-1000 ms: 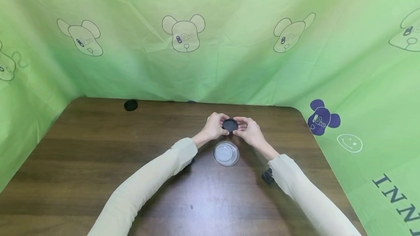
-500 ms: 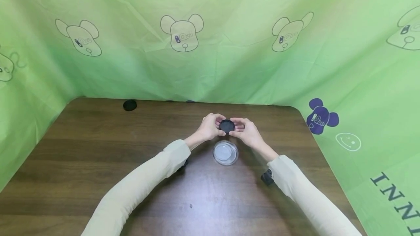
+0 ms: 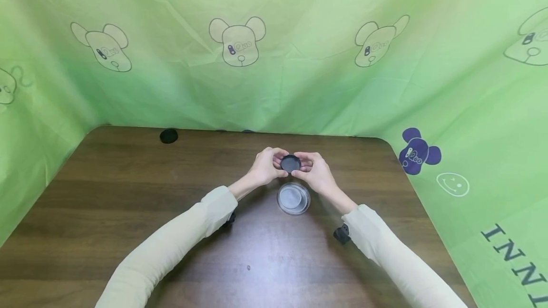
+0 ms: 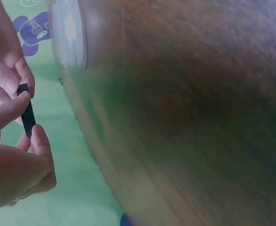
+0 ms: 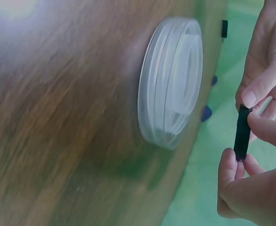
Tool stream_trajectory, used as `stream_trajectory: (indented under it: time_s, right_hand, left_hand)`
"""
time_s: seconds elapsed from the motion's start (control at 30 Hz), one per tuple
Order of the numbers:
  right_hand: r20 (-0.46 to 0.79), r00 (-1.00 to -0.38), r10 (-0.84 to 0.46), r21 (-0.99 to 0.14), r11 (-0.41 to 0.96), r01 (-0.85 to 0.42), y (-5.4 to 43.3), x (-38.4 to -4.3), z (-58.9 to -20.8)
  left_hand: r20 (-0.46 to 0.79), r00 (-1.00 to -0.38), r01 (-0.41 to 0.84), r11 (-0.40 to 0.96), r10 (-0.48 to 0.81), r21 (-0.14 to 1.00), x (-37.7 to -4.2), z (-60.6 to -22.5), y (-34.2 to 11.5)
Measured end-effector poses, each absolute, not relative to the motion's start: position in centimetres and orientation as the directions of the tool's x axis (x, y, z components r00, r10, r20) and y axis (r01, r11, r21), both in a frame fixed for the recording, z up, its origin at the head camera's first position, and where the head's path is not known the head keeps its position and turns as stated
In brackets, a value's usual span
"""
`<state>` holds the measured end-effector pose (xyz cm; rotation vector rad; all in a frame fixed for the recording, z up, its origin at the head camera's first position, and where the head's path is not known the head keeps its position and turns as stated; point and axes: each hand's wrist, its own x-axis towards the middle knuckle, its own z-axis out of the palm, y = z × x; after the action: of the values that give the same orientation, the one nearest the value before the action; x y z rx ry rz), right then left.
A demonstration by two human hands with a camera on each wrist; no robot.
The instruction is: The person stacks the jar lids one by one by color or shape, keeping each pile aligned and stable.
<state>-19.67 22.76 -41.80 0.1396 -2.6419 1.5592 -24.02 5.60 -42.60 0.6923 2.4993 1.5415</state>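
Observation:
Both hands hold a shallow round black lid (image 3: 290,164) above the table, just beyond some clear plastic lids (image 3: 293,198). My left hand (image 3: 266,165) pinches its left edge between thumb and fingers. On the opposite edge, my right hand (image 3: 315,171) pinches it the same way. Seen edge-on in the right wrist view, the black lid (image 5: 242,133) is a thin dark band. The clear round pieces (image 5: 171,84) are stacked flat, a smaller one on a larger one; whether they are lids or dishes I cannot tell.
Another black round lid (image 3: 169,136) lies near the far left edge of the brown wooden table (image 3: 107,194). A green printed cloth (image 3: 239,94) hangs behind and at the sides. Below the sleeves, dark wrist cameras (image 3: 342,234) show.
Both hands have shifted a little to the left together with the black lid, which stays pinched between them. The clear stack stays in its place on the table.

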Motion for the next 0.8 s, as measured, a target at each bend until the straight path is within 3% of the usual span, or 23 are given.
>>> stream_trajectory:
  time_s: [0.8]
  right_hand:
    - [0.056, -0.987, -0.152, -0.861, 0.493, -0.125, 18.5, -18.7, -40.7]
  left_hand:
    - [0.008, -0.896, 0.217, 0.422, 0.445, 0.88, -22.8, -41.0, 0.7]
